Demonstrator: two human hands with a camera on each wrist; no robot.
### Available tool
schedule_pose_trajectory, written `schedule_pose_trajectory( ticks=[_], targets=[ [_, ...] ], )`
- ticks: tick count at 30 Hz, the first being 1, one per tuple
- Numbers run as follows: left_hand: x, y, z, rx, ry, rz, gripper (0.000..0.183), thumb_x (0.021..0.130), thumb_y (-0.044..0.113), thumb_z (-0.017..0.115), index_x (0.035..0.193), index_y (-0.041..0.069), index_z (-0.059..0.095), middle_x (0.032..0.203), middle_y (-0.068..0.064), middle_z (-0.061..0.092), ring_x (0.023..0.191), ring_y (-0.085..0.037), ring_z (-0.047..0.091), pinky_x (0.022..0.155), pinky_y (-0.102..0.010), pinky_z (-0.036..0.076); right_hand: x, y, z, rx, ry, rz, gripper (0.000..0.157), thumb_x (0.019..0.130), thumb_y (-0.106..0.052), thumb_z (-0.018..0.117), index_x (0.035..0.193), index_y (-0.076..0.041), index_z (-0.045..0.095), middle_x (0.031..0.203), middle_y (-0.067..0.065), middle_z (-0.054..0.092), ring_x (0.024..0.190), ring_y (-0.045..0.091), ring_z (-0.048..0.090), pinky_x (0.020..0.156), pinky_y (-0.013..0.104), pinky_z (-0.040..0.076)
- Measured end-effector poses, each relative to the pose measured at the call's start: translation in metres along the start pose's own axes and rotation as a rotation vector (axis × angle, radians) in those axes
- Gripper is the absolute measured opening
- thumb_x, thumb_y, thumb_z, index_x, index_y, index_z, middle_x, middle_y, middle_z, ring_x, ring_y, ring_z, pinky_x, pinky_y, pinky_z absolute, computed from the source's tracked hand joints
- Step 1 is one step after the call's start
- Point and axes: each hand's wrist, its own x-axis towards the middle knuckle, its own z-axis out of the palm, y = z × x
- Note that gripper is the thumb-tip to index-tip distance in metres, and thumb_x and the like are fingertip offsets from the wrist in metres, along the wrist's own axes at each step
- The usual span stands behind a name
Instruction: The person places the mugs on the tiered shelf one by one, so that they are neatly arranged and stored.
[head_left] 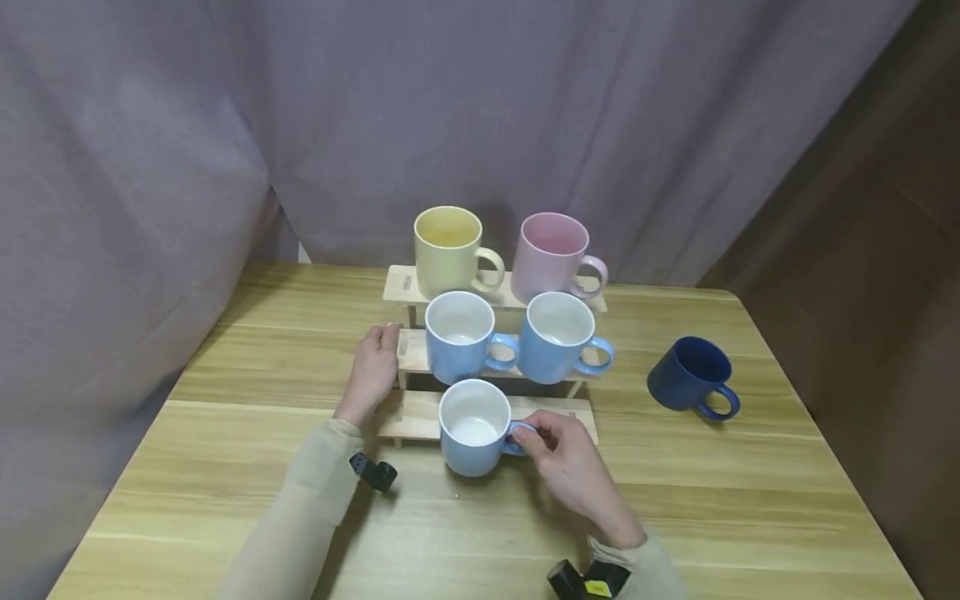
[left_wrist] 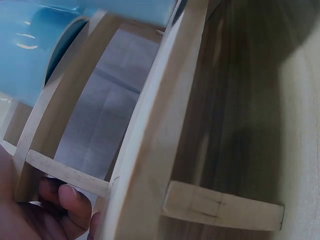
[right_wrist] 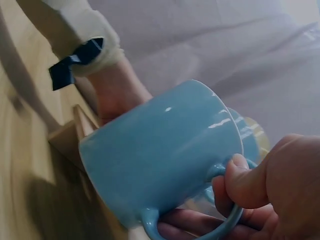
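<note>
A three-step wooden rack (head_left: 416, 417) stands on the table. My left hand (head_left: 372, 371) holds its left end at the middle step; in the left wrist view curled fingers (left_wrist: 76, 205) reach under the wood. Between thumb and fingers, my right hand (head_left: 572, 471) grips the handle of a light blue mug (head_left: 471, 457), white inside. That mug is upright at the lowest step's front edge; whether it touches the step I cannot tell. Two more light blue mugs, a left one (head_left: 453, 357) and a right one (head_left: 551, 358), stand on the middle step.
On the top step stand a yellow mug (head_left: 442, 271) and a pink mug (head_left: 543, 271). A dark blue mug (head_left: 671, 383) sits tilted-looking on the wooden table (head_left: 750, 508), right of the rack. Grey curtains (head_left: 450, 108) hang behind the table.
</note>
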Motion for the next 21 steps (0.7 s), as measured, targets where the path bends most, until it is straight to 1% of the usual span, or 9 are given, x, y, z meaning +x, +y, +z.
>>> schedule_pose_trajectory(
  ticks=[6,11,14,17,21],
  targets=[
    [0.0,-0.001,0.0,0.0,0.015,0.011,0.041,0.106,0.033,0.034,0.117,-0.002,0.052,0.078,-0.011,0.051,0.056,-0.02,0.05,0.053,-0.034,0.047,0.008,0.001,0.015,-0.005,0.034,0.007,0.009,0.091,-0.01,0.068,0.082,-0.008,0.07,0.073,0.003,0.064,0.066,0.012,0.052,0.061,0.024,0.042],
    [0.001,-0.001,0.0,0.013,0.026,0.005,0.044,0.106,0.036,0.033,0.117,-0.001,0.053,0.081,-0.013,0.052,0.06,-0.02,0.052,0.056,-0.034,0.047,0.012,0.003,0.021,0.006,0.07,0.034,0.01,0.09,-0.009,0.069,0.081,-0.006,0.069,0.073,0.003,0.063,0.068,0.013,0.052,0.061,0.024,0.043],
    [0.001,-0.001,-0.001,0.007,0.027,0.003,0.044,0.106,0.036,0.033,0.118,-0.001,0.053,0.081,-0.012,0.052,0.059,-0.019,0.051,0.055,-0.033,0.047,0.013,0.002,0.025,0.017,0.093,0.053,0.009,0.09,-0.01,0.07,0.081,-0.006,0.069,0.074,0.003,0.065,0.069,0.014,0.053,0.062,0.024,0.043],
    [0.001,-0.001,0.0,-0.005,0.028,0.002,0.042,0.106,0.034,0.034,0.116,-0.002,0.053,0.077,-0.012,0.051,0.053,-0.019,0.05,0.051,-0.033,0.046,0.014,0.002,0.027,0.019,0.109,0.068,0.009,0.089,-0.011,0.07,0.082,-0.006,0.07,0.075,0.004,0.066,0.069,0.014,0.054,0.062,0.024,0.043],
    [0.001,-0.001,0.0,-0.004,0.026,-0.003,0.042,0.106,0.034,0.034,0.116,-0.001,0.053,0.077,-0.011,0.051,0.054,-0.018,0.05,0.051,-0.033,0.046,0.016,0.003,0.027,0.015,0.115,0.086,0.009,0.089,-0.01,0.07,0.082,-0.006,0.07,0.075,0.003,0.066,0.069,0.014,0.054,0.061,0.024,0.042]
  ],
)
